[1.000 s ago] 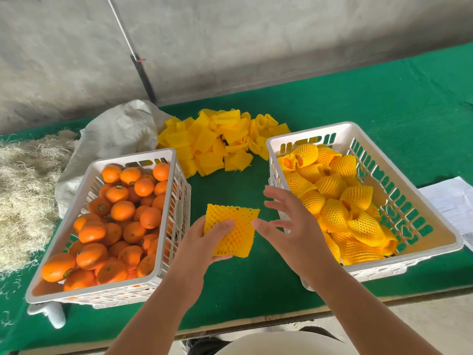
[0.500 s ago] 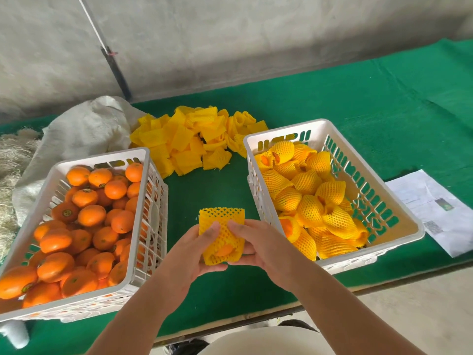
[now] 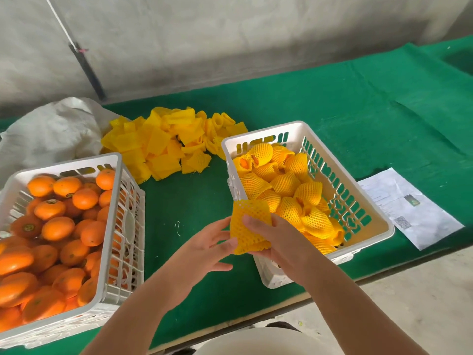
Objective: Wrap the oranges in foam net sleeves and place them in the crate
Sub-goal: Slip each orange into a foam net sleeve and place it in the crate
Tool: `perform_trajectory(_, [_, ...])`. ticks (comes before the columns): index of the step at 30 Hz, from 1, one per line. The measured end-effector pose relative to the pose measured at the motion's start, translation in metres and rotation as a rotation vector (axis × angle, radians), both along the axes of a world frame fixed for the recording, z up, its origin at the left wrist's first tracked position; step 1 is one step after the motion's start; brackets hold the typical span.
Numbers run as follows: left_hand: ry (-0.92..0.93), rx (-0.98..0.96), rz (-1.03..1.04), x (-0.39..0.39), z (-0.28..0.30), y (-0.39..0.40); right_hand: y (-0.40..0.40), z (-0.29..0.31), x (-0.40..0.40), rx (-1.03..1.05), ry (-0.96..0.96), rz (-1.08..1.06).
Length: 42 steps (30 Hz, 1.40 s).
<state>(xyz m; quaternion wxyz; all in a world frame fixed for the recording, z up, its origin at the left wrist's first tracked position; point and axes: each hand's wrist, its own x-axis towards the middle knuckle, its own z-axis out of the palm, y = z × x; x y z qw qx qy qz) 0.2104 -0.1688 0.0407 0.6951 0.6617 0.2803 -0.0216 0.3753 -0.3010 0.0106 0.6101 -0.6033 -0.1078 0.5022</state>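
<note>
My right hand [image 3: 279,239] grips a yellow foam net sleeve [image 3: 247,221] with an orange inside, held just beside the near left corner of the right white crate [image 3: 368,201]. That crate holds several wrapped oranges [image 3: 286,185]. My left hand [image 3: 207,245] has relaxed fingers, with the fingertips touching the sleeve's left edge. The left white crate [image 3: 112,226] is full of bare oranges [image 3: 58,226]. A pile of flat yellow sleeves [image 3: 163,144] lies behind, between the crates.
Green cloth [image 3: 358,111] covers the table. A white sack [image 3: 51,131] lies at the back left. A printed paper sheet [image 3: 409,208] rests to the right of the right crate. A concrete wall stands behind, with a rod [image 3: 87,65] leaning on it.
The sleeved orange has moved right from the table's middle to the right crate's near corner. My right hand now carries it while my left hand's grip has loosened to a fingertip touch.
</note>
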Motion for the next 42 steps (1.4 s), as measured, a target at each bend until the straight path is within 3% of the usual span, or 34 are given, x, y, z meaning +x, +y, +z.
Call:
perform_trajectory(2, [0.013, 0.076, -0.024, -0.002, -0.002, 0.006, -0.009, -0.004, 0.016, -0.083, -0.083, -0.038])
perform_trajectory(7, [0.094, 0.209, 0.17, -0.019, -0.016, 0.036, -0.031, -0.037, 0.073, -0.524, -0.641, 0.141])
perform_trajectory(13, [0.196, 0.219, 0.414, -0.05, -0.035, 0.061, -0.035, -0.067, 0.087, -0.835, -0.828, 0.505])
perform_trajectory(20, [0.224, 0.225, 0.382, -0.06, -0.041, 0.053, -0.023, -0.075, 0.084, -0.886, -0.933, 0.599])
perform_trajectory(25, [0.215, 0.24, 0.386, -0.066, -0.04, 0.058, -0.028, -0.077, 0.085, -0.866, -0.963, 0.479])
perform_trajectory(29, [0.249, 0.389, 0.466, -0.081, -0.035, 0.073, -0.032, -0.077, 0.081, -0.895, -1.047, 0.386])
perform_trajectory(36, [0.498, 1.076, 0.579, -0.144, -0.053, 0.127, 0.0, -0.052, 0.057, -0.662, -1.213, 0.077])
perform_trajectory(38, [0.622, 1.096, 0.557, -0.157, -0.067, 0.137, 0.023, -0.043, 0.045, -0.561, -1.179, 0.037])
perform_trajectory(42, [0.842, 0.938, 0.413, -0.176, -0.098, 0.145, 0.068, -0.041, 0.026, -0.459, -1.182, 0.122])
